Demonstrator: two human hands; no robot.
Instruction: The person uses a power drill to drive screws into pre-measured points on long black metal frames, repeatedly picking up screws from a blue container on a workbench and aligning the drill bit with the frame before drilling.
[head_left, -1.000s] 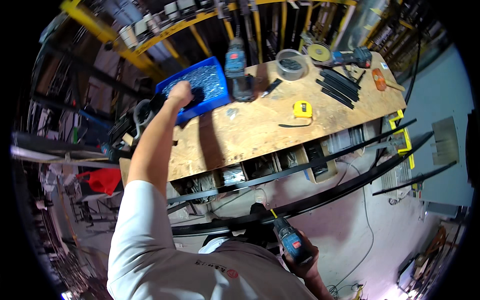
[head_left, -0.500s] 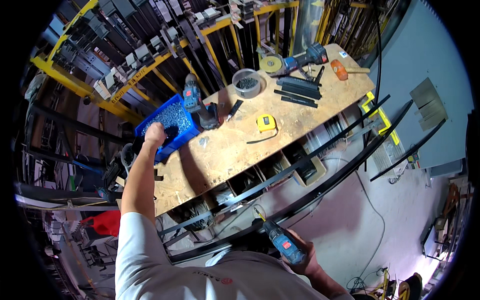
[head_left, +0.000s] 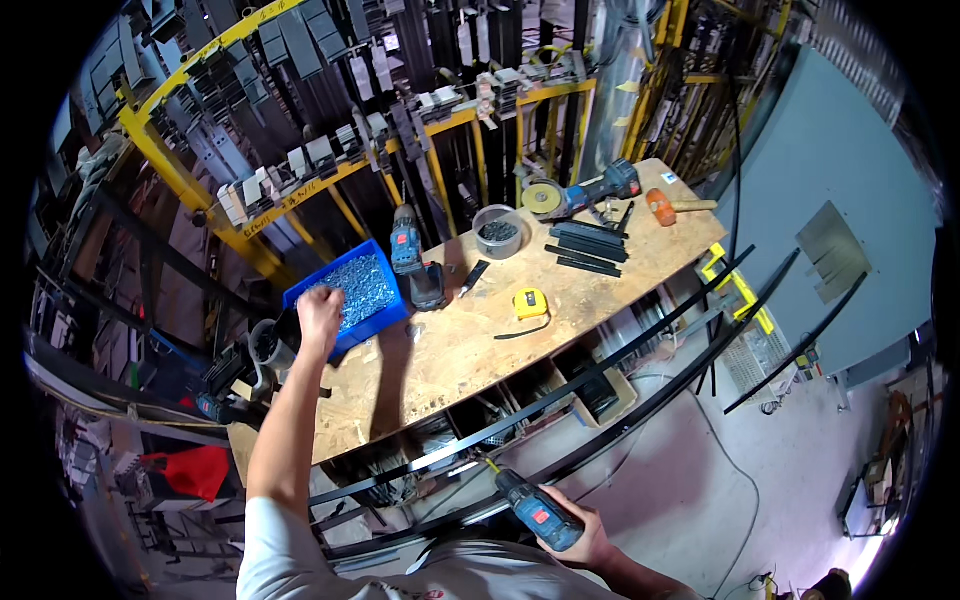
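Note:
My left hand (head_left: pixel 321 318) is closed over the near left side of a blue bin (head_left: pixel 372 325) filled with small metal screws (head_left: pixel 362 285). Its fingertips are hidden, so what they pinch, if anything, cannot be made out. Low in front of my body, my right hand (head_left: pixel 585 535) grips a blue and black cordless drill (head_left: pixel 540 512). The drill's yellowish bit points up and left, toward long black metal bars (head_left: pixel 590 432) that run along the bench's front.
On the wooden bench (head_left: pixel 450 360) stand a second drill (head_left: pixel 408 255), a tub of dark screws (head_left: pixel 497 232), a yellow tape measure (head_left: pixel 530 304), black strips (head_left: pixel 585 247), an angle grinder (head_left: pixel 590 190) and an orange mallet (head_left: pixel 661 207). Yellow racks (head_left: pixel 345 180) rise behind.
The view has tilted upward, so the bench sits lower in it. My left hand stays over the blue bin, its fingers closed. The drill in my right hand has shifted slightly left.

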